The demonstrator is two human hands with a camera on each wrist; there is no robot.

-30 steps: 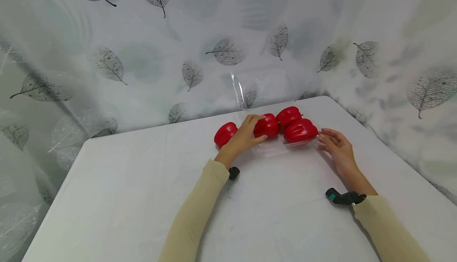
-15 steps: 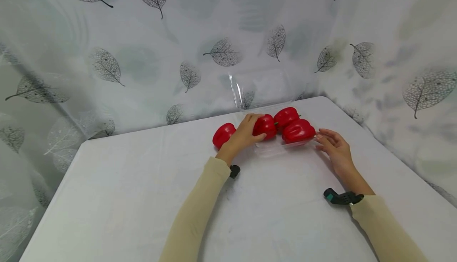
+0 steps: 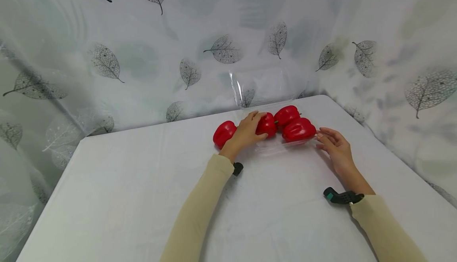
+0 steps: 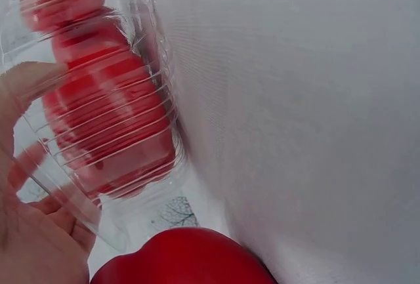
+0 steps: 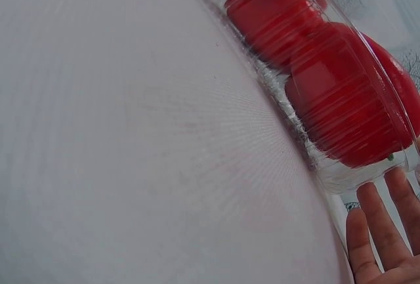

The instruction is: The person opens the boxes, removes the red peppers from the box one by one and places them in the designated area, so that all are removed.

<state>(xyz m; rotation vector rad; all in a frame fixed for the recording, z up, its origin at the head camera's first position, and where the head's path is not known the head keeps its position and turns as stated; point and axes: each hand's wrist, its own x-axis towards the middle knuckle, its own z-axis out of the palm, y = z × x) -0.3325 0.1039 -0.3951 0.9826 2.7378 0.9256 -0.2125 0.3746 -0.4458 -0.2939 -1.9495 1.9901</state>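
In the head view, my left hand [image 3: 247,130] curls over the left bell pepper [image 3: 267,125] in a clear plastic clamshell box [image 3: 273,150]. In the left wrist view, the thumb [image 4: 36,77] reaches over the ribbed front wall, and the fingers show partly through the plastic. Two more red bell peppers, a rear one [image 3: 287,115] and a front one [image 3: 299,130], lie in the box. My right hand [image 3: 337,149] is at the box's right end, with loosely extended fingertips right at its edge. Another red bell pepper [image 3: 224,134] lies outside, beside my left wrist.
The clear lid [image 3: 262,85] stands raised behind the box, close to the leaf-patterned curtain [image 3: 143,56]. The white table [image 3: 118,190] stretches toward the front and left, with its back edge just behind the box.
The view shifts slightly, and my left wrist and forearm rise a little. The peppers, the box and my right hand stay in place.
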